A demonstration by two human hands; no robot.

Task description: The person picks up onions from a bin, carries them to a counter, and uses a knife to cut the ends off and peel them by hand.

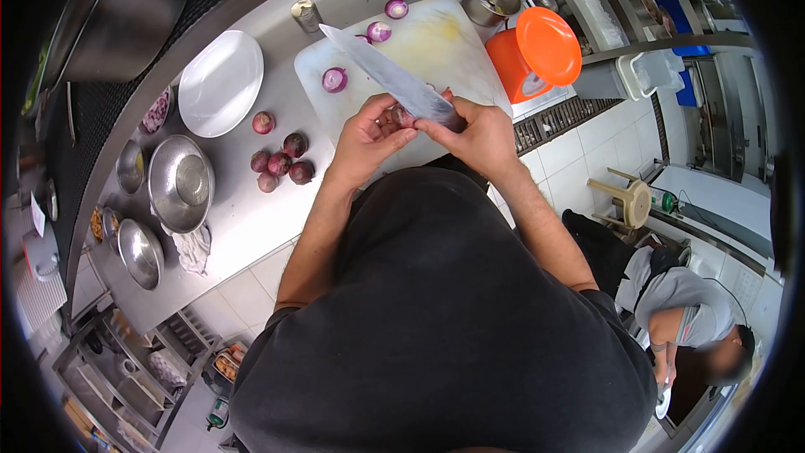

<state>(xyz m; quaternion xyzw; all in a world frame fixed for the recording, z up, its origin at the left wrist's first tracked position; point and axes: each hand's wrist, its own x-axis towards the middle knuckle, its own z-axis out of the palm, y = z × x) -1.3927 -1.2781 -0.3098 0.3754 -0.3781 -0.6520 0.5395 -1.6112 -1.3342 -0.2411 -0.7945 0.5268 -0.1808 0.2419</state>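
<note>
My right hand point(480, 136) grips a large kitchen knife point(387, 74), its broad blade pointing up and to the left over the cutting board point(323, 60). In my left hand point(367, 138) is a red onion point(401, 117), partly hidden by the fingers and held against the blade near the handle. Both hands are close together above the board's near edge. Cut red onion pieces lie on the board: one point(334, 80) at its left side, another point(379, 31) behind the blade and one point(397, 8) near the far edge.
Several whole red onions point(278, 163) sit on the steel counter to the left, near a white oval plate point(220, 84) and metal bowls point(181, 183). An orange scale point(537, 54) and a metal pot point(491, 0) stand right of the board. Another person point(688, 306) works at far right.
</note>
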